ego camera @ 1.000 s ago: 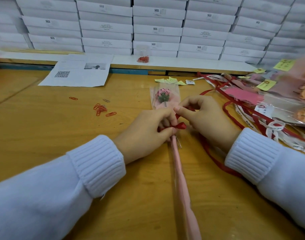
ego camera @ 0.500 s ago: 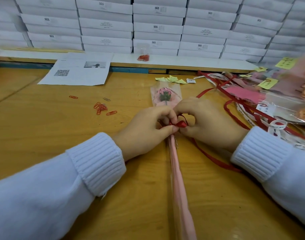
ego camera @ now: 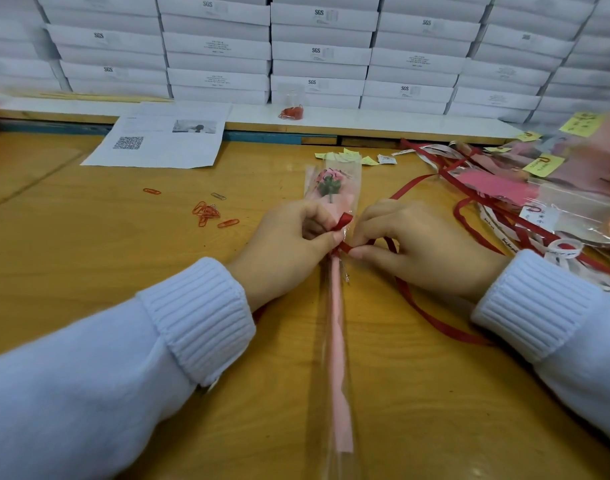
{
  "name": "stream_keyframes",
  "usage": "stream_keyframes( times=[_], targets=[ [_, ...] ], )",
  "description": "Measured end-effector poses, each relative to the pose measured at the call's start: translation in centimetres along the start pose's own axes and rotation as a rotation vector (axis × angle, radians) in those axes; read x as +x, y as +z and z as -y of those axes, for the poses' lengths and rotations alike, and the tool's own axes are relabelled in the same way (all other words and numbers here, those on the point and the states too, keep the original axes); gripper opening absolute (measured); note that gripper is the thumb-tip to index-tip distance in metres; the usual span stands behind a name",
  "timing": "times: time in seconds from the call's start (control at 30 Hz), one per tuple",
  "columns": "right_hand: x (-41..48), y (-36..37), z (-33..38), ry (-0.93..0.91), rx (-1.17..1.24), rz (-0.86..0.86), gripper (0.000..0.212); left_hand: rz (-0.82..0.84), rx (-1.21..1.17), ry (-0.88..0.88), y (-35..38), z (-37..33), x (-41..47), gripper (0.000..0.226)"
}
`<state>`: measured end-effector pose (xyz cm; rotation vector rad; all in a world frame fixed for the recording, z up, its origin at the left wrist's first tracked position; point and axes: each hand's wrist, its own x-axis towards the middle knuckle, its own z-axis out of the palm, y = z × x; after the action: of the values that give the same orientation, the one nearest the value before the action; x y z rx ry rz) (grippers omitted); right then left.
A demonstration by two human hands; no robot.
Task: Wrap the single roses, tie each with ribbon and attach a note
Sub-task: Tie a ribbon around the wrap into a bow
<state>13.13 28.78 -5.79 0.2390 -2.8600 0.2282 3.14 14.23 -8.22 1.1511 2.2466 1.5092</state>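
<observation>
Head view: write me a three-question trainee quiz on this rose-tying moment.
1. True or false: the wrapped rose stands upright in a vase.
2. The paper clips lie on the table to which side of the left hand? A) its left B) its right C) under it
3. Fill in: the right hand pinches the red ____.
Key: 1 false, it lies flat on the table; 2 A; 3 ribbon.
</observation>
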Motion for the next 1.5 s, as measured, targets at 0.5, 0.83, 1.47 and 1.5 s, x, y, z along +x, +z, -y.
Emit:
stream_keyframes(
  times=[0.5,0.83,1.47,1.5],
  targets=[
    [0.3,1.0,0.8,0.333,0.654,-0.133,0.001,0.078,-0.093,0.001,-0.4,0.0,-0.1,0.005],
    [0.2,1.2,1.3,0.51,0.934,-0.139,0.021,0.14,-0.144,0.032,-0.6,0.0,-0.2,0.01],
    [0.3,1.0,2.2,0.601,1.278,-0.167,0.03,0.143,-0.358,0.022,-0.6,0.5,0.1,0.01],
    [0.4,1.0,2.2,0.605,1.291,-0.162,0.03,0.134,-0.362,0.023,-0.6,0.5,0.1,0.011]
  ],
)
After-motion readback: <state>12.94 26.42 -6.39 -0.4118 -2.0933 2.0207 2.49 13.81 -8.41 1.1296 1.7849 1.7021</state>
